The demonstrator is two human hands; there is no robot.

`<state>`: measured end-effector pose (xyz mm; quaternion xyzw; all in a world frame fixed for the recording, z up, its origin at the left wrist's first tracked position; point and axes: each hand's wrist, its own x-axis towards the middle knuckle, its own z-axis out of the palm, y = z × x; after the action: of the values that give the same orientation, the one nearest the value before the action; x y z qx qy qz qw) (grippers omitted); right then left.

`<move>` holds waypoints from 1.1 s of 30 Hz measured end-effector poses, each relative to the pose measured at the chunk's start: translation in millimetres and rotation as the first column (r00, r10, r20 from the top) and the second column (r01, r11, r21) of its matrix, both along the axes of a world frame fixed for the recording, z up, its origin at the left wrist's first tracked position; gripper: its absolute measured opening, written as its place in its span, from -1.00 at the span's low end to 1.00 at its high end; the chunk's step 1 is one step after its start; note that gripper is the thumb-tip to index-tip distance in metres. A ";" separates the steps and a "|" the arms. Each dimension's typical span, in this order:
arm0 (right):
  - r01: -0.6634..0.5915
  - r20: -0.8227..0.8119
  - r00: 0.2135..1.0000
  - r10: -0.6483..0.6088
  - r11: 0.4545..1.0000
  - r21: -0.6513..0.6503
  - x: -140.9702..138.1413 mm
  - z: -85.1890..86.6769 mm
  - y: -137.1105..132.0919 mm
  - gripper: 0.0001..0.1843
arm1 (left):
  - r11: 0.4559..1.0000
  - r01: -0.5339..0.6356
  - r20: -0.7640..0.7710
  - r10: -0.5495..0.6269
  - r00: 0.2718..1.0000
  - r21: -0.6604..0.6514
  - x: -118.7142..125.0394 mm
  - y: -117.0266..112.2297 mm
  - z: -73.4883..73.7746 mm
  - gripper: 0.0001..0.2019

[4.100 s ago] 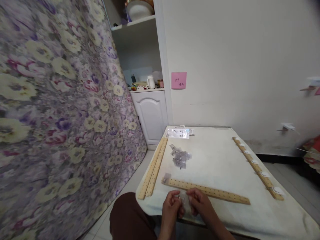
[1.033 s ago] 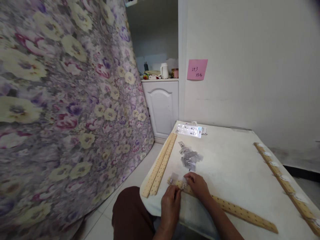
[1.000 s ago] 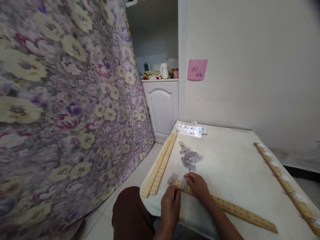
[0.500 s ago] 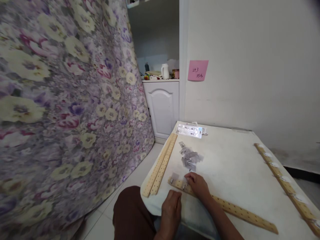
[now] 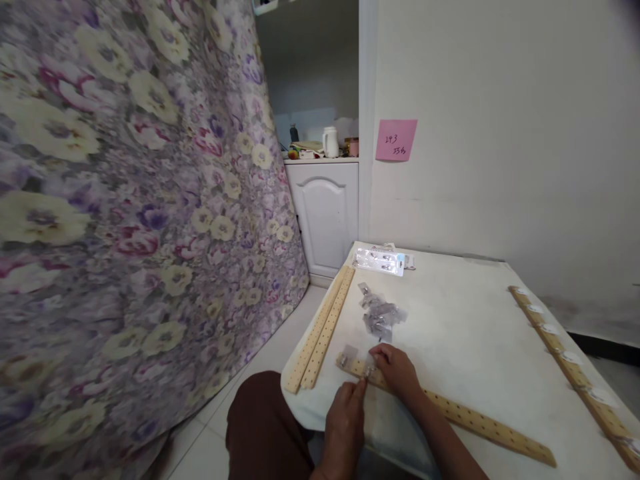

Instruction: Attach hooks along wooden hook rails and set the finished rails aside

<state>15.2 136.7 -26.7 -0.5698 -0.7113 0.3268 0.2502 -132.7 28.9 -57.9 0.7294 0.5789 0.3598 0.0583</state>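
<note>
A long perforated wooden strip (image 5: pixel 465 419) lies across the near part of the white table (image 5: pixel 465 333). My right hand (image 5: pixel 395 371) rests on its left end, fingers closed around a small clear hook piece (image 5: pixel 370 369) pressed to the strip. My left hand (image 5: pixel 347 417) sits at the table's near edge, fingers curled, one fingertip reaching up to the same piece. Another clear piece (image 5: pixel 346 357) sits at the strip's very end. A pile of small clear packets (image 5: pixel 381 313) lies just beyond my hands.
Two more perforated strips (image 5: pixel 323 330) lie side by side along the table's left edge. A strip with several white hooks (image 5: pixel 570 363) runs along the right edge. A blister pack (image 5: pixel 384 260) lies at the far side. Floral fabric (image 5: pixel 125 220) hangs left; a white cabinet (image 5: pixel 327 213) stands behind.
My left hand dropped back from the strip half a second ago and has now come forward again, its fingertip at the clear piece. My right hand has stayed on the strip's left end.
</note>
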 end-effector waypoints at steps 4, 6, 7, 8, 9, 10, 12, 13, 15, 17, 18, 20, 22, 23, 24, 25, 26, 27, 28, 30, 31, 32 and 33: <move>0.009 0.003 1.000 -0.009 1.000 0.007 0.0 0.5 -0.6 -0.72 | 1.000 -0.006 -0.044 0.006 0.999 -0.010 0.1 1.6 -1.7 -0.58; 0.010 0.009 1.000 -0.010 1.000 0.003 0.0 1.1 -0.9 -0.72 | 1.000 -0.010 -0.048 0.010 0.999 -0.011 0.3 2.0 -1.8 -0.59; 0.011 0.010 1.000 -0.011 1.000 0.004 -0.1 1.4 -1.0 -0.72 | 1.000 -0.015 -0.047 0.014 0.999 -0.011 0.5 2.1 -1.9 -0.59; 0.014 0.009 1.000 -0.014 1.000 0.009 -0.1 1.6 -0.9 -0.71 | 1.000 -0.019 -0.047 0.019 0.999 -0.011 0.6 2.1 -2.0 -0.58; 0.016 0.005 1.000 -0.016 1.000 0.015 -0.1 1.7 -0.8 -0.71 | 1.000 -0.022 -0.047 0.022 0.999 -0.010 0.7 2.1 -2.1 -0.58; 0.015 0.000 1.000 -0.015 1.000 0.019 -0.2 1.6 -0.7 -0.71 | 1.000 -0.024 -0.048 0.023 0.999 -0.011 0.8 2.1 -2.2 -0.57; 0.010 -0.005 1.000 -0.010 1.000 0.021 -0.3 1.2 -0.4 -0.72 | 1.000 -0.023 -0.055 0.023 0.998 -0.014 0.9 2.1 -2.5 -0.57; 0.007 -0.002 1.000 -0.007 1.000 0.019 -0.3 1.1 -0.3 -0.72 | 1.000 -0.025 -0.061 0.024 0.998 -0.015 1.0 2.3 -2.6 -0.57; 0.006 0.010 1.000 -0.006 1.000 0.019 -0.4 1.3 -0.7 -0.72 | 0.999 -0.035 -0.072 0.033 0.997 -0.020 1.1 2.6 -2.8 -0.56; 0.006 0.015 1.000 -0.007 1.000 0.030 -0.5 2.6 -1.7 -0.73 | 0.999 -0.044 -0.084 0.042 0.996 -0.022 1.1 2.8 -2.7 -0.55; 0.005 0.012 1.000 -0.005 0.999 0.037 -0.6 3.4 -2.5 -0.74 | 0.998 -0.049 -0.092 0.047 0.995 -0.024 1.2 2.8 -2.6 -0.55; 0.001 0.004 1.000 -0.001 0.999 0.040 -0.9 5.5 -4.1 -0.76 | 0.998 -0.058 -0.111 0.054 0.992 -0.034 1.3 2.6 -2.0 -0.54; 0.000 0.000 1.000 0.000 1.000 0.026 -1.3 7.2 -5.3 -0.76 | 0.997 -0.067 -0.121 0.061 0.991 -0.047 1.6 2.4 -0.9 -0.55; 0.000 0.003 1.000 0.000 1.000 0.014 -1.4 7.9 -5.8 -0.76 | 0.996 -0.068 -0.121 0.061 0.991 -0.049 1.8 2.3 -0.3 -0.56; 0.000 0.008 1.000 0.000 1.000 0.005 -1.5 8.3 -6.0 -0.75 | 0.997 -0.064 -0.118 0.058 0.991 -0.047 2.1 2.2 0.5 -0.57; 0.000 0.014 1.000 0.000 1.000 -0.001 -1.6 8.5 -6.2 -0.74 | 0.997 -0.061 -0.114 0.056 0.992 -0.043 2.4 2.1 1.1 -0.58; -0.001 0.019 1.000 0.001 1.000 -0.003 -1.6 8.5 -6.2 -0.72 | 0.997 -0.059 -0.111 0.054 0.992 -0.040 2.7 2.0 1.8 -0.58; -0.003 0.023 1.000 0.003 1.000 -0.003 -1.5 8.4 -6.2 -0.71 | 0.998 -0.057 -0.110 0.052 0.993 -0.041 2.9 2.0 2.2 -0.59; -0.006 0.024 1.000 0.006 1.000 -0.003 -1.4 8.2 -6.1 -0.70 | 0.997 -0.057 -0.110 0.052 0.993 -0.046 3.1 1.9 2.5 -0.58; -0.008 0.016 1.000 0.008 1.000 -0.003 -1.2 7.9 -6.0 -0.70 | 0.996 -0.064 -0.114 0.057 0.992 -0.061 3.1 1.9 2.5 -0.57; -0.009 0.010 1.000 0.009 1.000 -0.006 -1.1 7.9 -5.9 -0.70 | 0.996 -0.066 -0.115 0.058 0.992 -0.065 2.9 2.0 2.2 -0.56; -0.010 0.003 1.000 0.010 1.000 -0.012 -1.0 8.0 -5.9 -0.70 | 0.996 -0.066 -0.115 0.058 0.992 -0.065 2.8 2.1 1.8 -0.55; -0.011 -0.001 1.000 0.011 1.000 -0.018 -1.0 8.2 -5.7 -0.70 | 0.996 -0.067 -0.114 0.059 0.992 -0.063 2.6 2.3 1.3 -0.54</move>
<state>14.2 131.0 -18.5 -0.5680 -0.7112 0.3350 0.2435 -130.1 31.2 -56.5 0.7274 0.6158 0.3002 0.0386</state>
